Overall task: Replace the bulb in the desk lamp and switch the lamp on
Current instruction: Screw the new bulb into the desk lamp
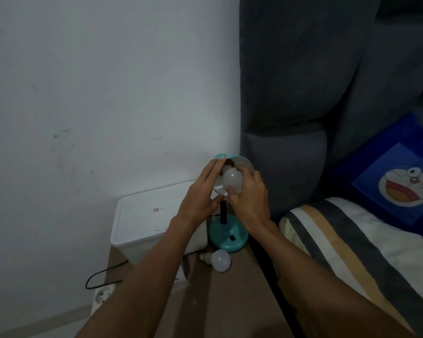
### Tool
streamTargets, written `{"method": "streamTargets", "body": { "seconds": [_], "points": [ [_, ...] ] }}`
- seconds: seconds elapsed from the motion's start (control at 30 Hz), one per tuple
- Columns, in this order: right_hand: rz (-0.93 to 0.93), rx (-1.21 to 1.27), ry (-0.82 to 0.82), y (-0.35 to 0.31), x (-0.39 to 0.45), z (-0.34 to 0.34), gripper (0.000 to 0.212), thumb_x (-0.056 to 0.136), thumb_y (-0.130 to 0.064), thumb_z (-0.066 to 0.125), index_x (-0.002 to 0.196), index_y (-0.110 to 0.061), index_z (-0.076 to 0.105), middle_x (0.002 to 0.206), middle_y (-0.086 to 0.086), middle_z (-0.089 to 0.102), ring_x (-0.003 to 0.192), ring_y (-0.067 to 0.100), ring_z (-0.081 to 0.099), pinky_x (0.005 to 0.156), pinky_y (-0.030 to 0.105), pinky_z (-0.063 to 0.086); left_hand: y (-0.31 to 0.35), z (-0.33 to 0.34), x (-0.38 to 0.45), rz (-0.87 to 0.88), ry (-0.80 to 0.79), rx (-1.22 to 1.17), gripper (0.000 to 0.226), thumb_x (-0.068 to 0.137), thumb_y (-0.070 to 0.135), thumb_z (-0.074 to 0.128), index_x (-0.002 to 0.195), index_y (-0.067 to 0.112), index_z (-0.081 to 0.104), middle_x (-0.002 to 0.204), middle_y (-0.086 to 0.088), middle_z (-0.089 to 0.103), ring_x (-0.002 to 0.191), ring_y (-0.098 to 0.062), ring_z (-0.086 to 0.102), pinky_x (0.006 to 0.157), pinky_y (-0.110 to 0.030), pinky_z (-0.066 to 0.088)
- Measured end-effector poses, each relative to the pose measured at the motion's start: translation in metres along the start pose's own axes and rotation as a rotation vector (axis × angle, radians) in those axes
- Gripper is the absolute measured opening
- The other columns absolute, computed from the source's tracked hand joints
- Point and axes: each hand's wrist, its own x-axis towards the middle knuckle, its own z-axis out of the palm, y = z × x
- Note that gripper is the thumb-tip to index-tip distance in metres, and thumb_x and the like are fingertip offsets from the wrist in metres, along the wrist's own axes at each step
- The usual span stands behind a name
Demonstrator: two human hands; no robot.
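A teal desk lamp stands on a brown bedside table, its round base bearing a dark switch. The lamp shade is tilted toward me and is unlit. My left hand grips the left edge of the shade. My right hand holds a white bulb at the shade's opening, its screw end pointing into the socket. Whether the bulb is seated I cannot tell. A second white bulb lies on its side on the table in front of the lamp base.
A white box-shaped device stands left of the lamp. A black cable loops down to a wall socket. A grey padded headboard rises behind the lamp. A striped pillow and a blue cartoon pillow lie on the right.
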Motion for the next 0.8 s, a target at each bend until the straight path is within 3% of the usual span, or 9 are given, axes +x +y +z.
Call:
{"method": "streamTargets", "body": {
  "seconds": [0.07, 0.13, 0.33, 0.53, 0.63, 0.7, 0.8],
  "points": [
    [0.127, 0.033, 0.030, -0.003, 0.003, 0.001, 0.050, 0.091, -0.048, 0.063, 0.129, -0.016, 0.053, 0.116, 0.012, 0.067, 0.100, 0.030, 0.068, 0.083, 0.043, 0.058, -0.001, 0.001, -0.001, 0.002, -0.001, 0.008, 0.100, 0.082, -0.001, 0.081, 0.163, 0.011, 0.025, 0.168, -0.009, 0.031, 0.151, -0.010, 0.029, 0.115, -0.002, 0.020],
    [0.202, 0.073, 0.041, -0.007, 0.005, 0.000, 0.051, 0.092, -0.057, 0.058, 0.125, -0.019, 0.050, 0.109, 0.011, 0.071, 0.095, 0.030, 0.070, 0.079, 0.043, 0.059, -0.001, 0.002, -0.001, 0.002, -0.004, 0.018, 0.100, 0.082, 0.001, 0.082, 0.163, 0.012, 0.025, 0.168, -0.009, 0.031, 0.151, -0.012, 0.031, 0.114, 0.000, 0.020],
    [0.132, 0.112, 0.081, -0.014, 0.000, 0.003, 0.040, 0.098, -0.039, 0.059, 0.131, -0.018, 0.051, 0.128, 0.009, 0.048, 0.105, 0.026, 0.060, 0.080, 0.028, 0.046, -0.001, 0.003, 0.000, 0.001, -0.018, 0.006, 0.098, 0.084, 0.003, 0.080, 0.164, 0.012, 0.023, 0.168, -0.009, 0.030, 0.152, -0.021, 0.035, 0.113, -0.001, 0.023],
    [0.089, 0.082, 0.015, -0.013, 0.000, 0.003, 0.049, 0.087, -0.025, 0.072, 0.132, -0.020, 0.052, 0.130, 0.008, 0.046, 0.103, 0.024, 0.057, 0.080, 0.027, 0.044, -0.001, 0.001, -0.001, 0.000, -0.003, -0.018, 0.094, 0.085, 0.004, 0.079, 0.163, 0.008, 0.025, 0.168, -0.011, 0.030, 0.152, -0.023, 0.035, 0.116, -0.005, 0.024],
    [0.154, 0.099, 0.042, -0.011, 0.003, 0.001, 0.044, 0.089, -0.035, 0.069, 0.125, -0.017, 0.052, 0.121, 0.015, 0.063, 0.105, 0.033, 0.064, 0.087, 0.039, 0.054, -0.002, 0.000, 0.000, -0.006, -0.006, -0.017, 0.097, 0.083, 0.003, 0.081, 0.162, 0.007, 0.026, 0.168, -0.012, 0.030, 0.154, -0.024, 0.032, 0.119, -0.008, 0.021],
    [0.207, 0.097, 0.060, -0.012, 0.003, -0.001, 0.041, 0.092, -0.048, 0.060, 0.119, -0.018, 0.052, 0.111, 0.016, 0.069, 0.099, 0.035, 0.067, 0.083, 0.044, 0.056, -0.001, 0.001, 0.000, 0.008, -0.014, -0.013, 0.097, 0.083, 0.005, 0.081, 0.162, 0.006, 0.026, 0.168, -0.012, 0.030, 0.155, -0.025, 0.031, 0.121, -0.012, 0.021],
    [0.175, 0.078, 0.089, -0.016, 0.002, 0.000, 0.040, 0.095, -0.048, 0.058, 0.120, -0.017, 0.053, 0.118, 0.012, 0.059, 0.102, 0.031, 0.063, 0.080, 0.034, 0.050, -0.001, 0.003, 0.000, 0.011, -0.003, -0.021, 0.095, 0.084, 0.006, 0.080, 0.162, 0.006, 0.026, 0.168, -0.012, 0.031, 0.155, -0.024, 0.031, 0.122, -0.015, 0.023]
  ]
}}
